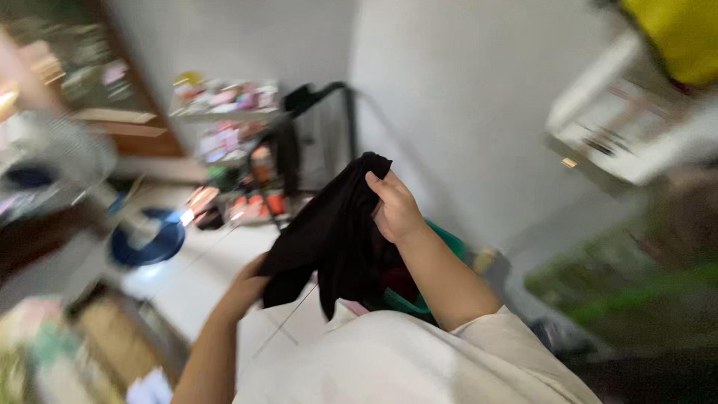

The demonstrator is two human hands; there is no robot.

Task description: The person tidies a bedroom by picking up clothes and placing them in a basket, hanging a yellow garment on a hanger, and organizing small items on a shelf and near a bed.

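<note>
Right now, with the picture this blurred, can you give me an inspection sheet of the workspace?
Surface: pale tiled floor; no worktop seen.
Job's things: black garment, held up and hanging in folds.
Clutter: green basket behind the garment; blue round fan base on the floor; shelf rack of small colourful items, too blurred to name.
Grippers: right hand pinches the garment's top edge; left hand grips its lower part, fingers hidden by cloth.
Cables: nothing seen.
Surroundings: white wall, wooden cabinet at left, yellow object on a shelf at upper right.
</note>
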